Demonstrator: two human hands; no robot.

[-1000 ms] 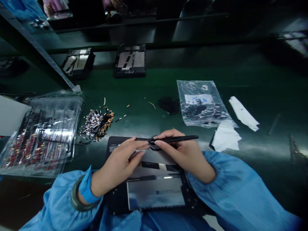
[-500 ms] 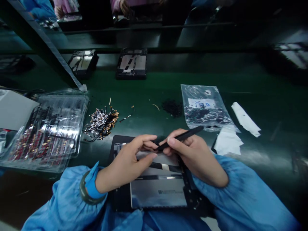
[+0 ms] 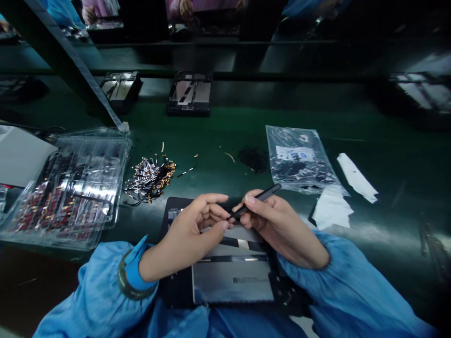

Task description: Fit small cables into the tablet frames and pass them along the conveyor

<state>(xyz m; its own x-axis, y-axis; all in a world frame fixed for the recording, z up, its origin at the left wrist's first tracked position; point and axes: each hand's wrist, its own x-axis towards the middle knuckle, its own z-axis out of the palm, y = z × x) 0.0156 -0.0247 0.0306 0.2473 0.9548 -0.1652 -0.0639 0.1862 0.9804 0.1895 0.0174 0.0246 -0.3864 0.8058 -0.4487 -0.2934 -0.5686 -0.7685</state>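
Note:
A black tablet-like device [image 3: 232,281] with its back open lies flat on the green bench just before me. My right hand [image 3: 278,225] grips black tweezers [image 3: 255,201], tips pointing left and down at the device's upper edge. My left hand [image 3: 190,234] hovers over that same edge, thumb and forefinger pinched close to the tweezer tips; whether a small part sits between them is hidden. Both arms wear blue sleeves.
Clear plastic trays of small parts [image 3: 66,188] lie at left, with a pile of small gold-tipped cables [image 3: 150,176] beside them. A clear bag of black parts [image 3: 299,159], loose black bits [image 3: 252,157] and white paper scraps [image 3: 333,206] lie right. Two more open devices [image 3: 190,94] sit farther back.
The tweezers have tilted from level to slanting down-left, their tips brought closer to my left fingertips. The view shifted slightly; the device stays put.

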